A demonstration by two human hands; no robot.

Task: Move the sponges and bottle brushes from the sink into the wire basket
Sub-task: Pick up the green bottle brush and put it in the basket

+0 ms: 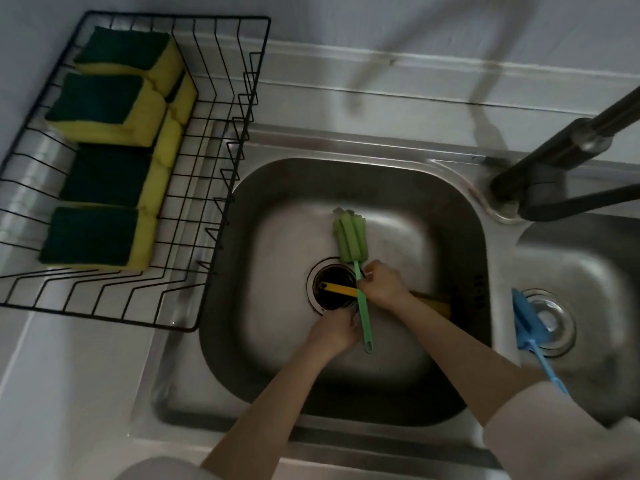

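Observation:
A green bottle brush (350, 237) lies in the steel sink (277, 341), foam head pointing away from me. My right hand (382, 284) pinches its thin handle just below the head. My left hand (334, 332) is curled beside the handle's lower end, and I cannot see whether it grips anything. A yellow bottle brush (337, 288) lies across the drain, its head partly hidden under my right forearm. A blue bottle brush (530, 327) rests in the right basin. The black wire basket (194, 202) on the left counter holds several green-and-yellow sponges (104, 105).
A dark faucet (554, 157) rises at the back right between the basins. The second basin (595, 271) has its own drain under the blue brush. The basket's right half holds nothing. A wall runs along the back.

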